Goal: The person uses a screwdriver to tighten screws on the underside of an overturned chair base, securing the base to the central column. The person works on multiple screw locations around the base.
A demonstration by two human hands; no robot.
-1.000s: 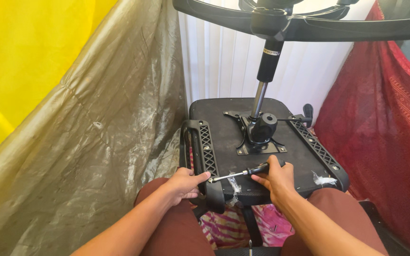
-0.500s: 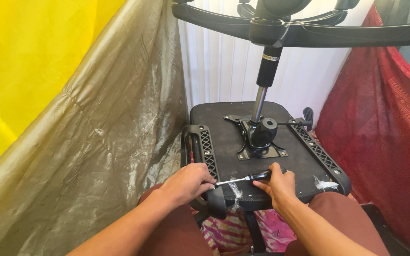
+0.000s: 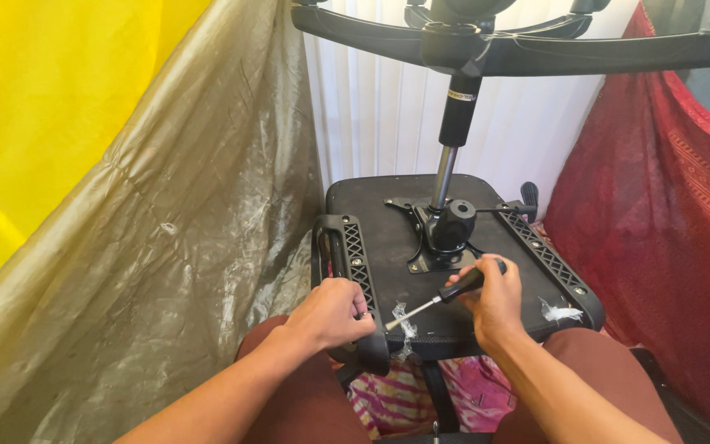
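My right hand (image 3: 496, 301) is gripping the screwdriver (image 3: 445, 296), its tip aiming at the left armrest (image 3: 353, 271), which my left hand (image 3: 332, 313) is clasping on the upturned seat (image 3: 396, 238). I judge I'm working a screw; next needs the tip seated. Tarp (image 3: 166, 247) and red cloth (image 3: 659, 205) are hanging around.

Both forearms are bare from the lower frame edge up to the wrists, with no sleeves, watch or bracelet showing. The left hand (image 3: 330, 314), at 7 o'clock in the view, has a thin ring on 1 finger. The right hand (image 3: 493, 302), at 5 o'clock, is ungloved. The thighs below are covered in dark reddish-brown cloth.
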